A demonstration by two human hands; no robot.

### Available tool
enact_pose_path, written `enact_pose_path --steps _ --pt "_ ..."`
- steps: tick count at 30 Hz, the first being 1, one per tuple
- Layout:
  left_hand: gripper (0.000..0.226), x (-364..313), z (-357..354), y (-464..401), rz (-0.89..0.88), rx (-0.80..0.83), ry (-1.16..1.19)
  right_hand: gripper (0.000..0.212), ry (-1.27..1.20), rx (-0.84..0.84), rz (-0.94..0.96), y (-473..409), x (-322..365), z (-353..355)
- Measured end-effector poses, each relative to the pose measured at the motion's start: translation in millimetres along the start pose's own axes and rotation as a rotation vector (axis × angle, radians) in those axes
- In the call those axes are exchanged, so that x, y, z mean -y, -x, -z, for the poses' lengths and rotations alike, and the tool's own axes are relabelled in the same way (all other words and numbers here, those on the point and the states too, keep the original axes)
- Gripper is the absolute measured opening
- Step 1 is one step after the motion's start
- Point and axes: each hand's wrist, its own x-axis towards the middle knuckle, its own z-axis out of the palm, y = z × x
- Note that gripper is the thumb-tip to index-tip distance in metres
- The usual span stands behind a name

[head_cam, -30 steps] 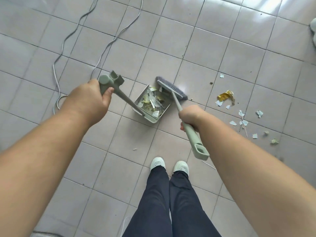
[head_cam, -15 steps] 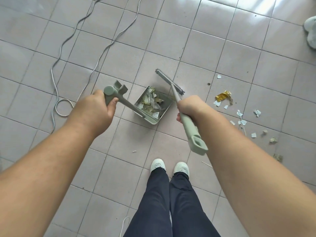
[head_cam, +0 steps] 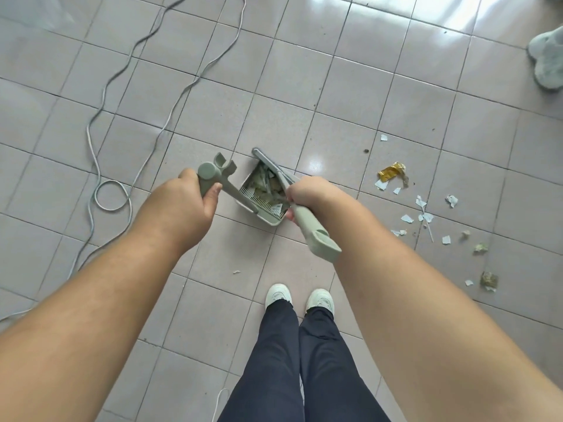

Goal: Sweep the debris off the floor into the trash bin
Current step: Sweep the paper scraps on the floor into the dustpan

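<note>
A pale green dustpan (head_cam: 269,219) stands on the tiled floor, holding paper and wrapper scraps. My left hand (head_cam: 185,205) grips the top of its long handle (head_cam: 210,175). My right hand (head_cam: 307,194) grips the pale green broom handle (head_cam: 316,236); the broom head (head_cam: 268,161) lies over the pan's far edge. To the right on the floor lie loose debris: a gold wrapper (head_cam: 391,171), several white paper bits (head_cam: 422,216) and greenish crumbs (head_cam: 489,280). No trash bin is in view.
A grey cable (head_cam: 112,190) snakes and loops over the floor at left. A pale fuzzy object (head_cam: 548,59) sits at the top right edge. My white shoes (head_cam: 300,296) and dark trousers stand just behind the dustpan. A tiny scrap (head_cam: 236,272) lies near my feet.
The broom head has swung from beside the dustpan to over its far edge, and my right hand has moved closer to the pan. The view has drifted, showing more floor at right.
</note>
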Motion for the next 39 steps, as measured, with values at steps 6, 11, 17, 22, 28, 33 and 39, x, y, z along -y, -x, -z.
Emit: enact_pose_path --steps 6,11,17,22,28,33,39 --pt "0.038 6.6 -4.3 6.4 0.001 -0.007 0.008 0.012 -0.079 0.000 -0.056 22.6 -27.4 27.8" --pt "0.036 0.7 -4.6 10.9 -0.048 -0.007 0.005 0.013 -0.176 -0.060 -0.046 44.5 -56.6 50.3" --pt "0.038 -15.0 -0.1 10.8 -0.159 0.046 -0.024 0.013 -0.273 -0.202 -0.037 52.8 -92.4 97.1" --pt "0.035 -39.6 3.8 2.8 -0.268 0.125 -0.090 0.010 -0.331 -0.353 -0.085 42.3 -132.2 158.7" --pt "0.035 -75.0 -9.1 -2.6 -0.314 0.139 -0.136 0.028 -0.385 -0.444 -0.116 -2.3 -158.9 211.1" --pt "0.037 -94.7 -22.1 -5.7 -0.352 0.139 -0.166 0.040 -0.325 -0.446 -0.147 -32.7 -166.2 229.1" --pt "0.038 -104.6 -21.3 -11.0 -0.350 0.150 -0.189 0.039 -0.320 -0.395 -0.199 -49.1 -168.4 206.8"
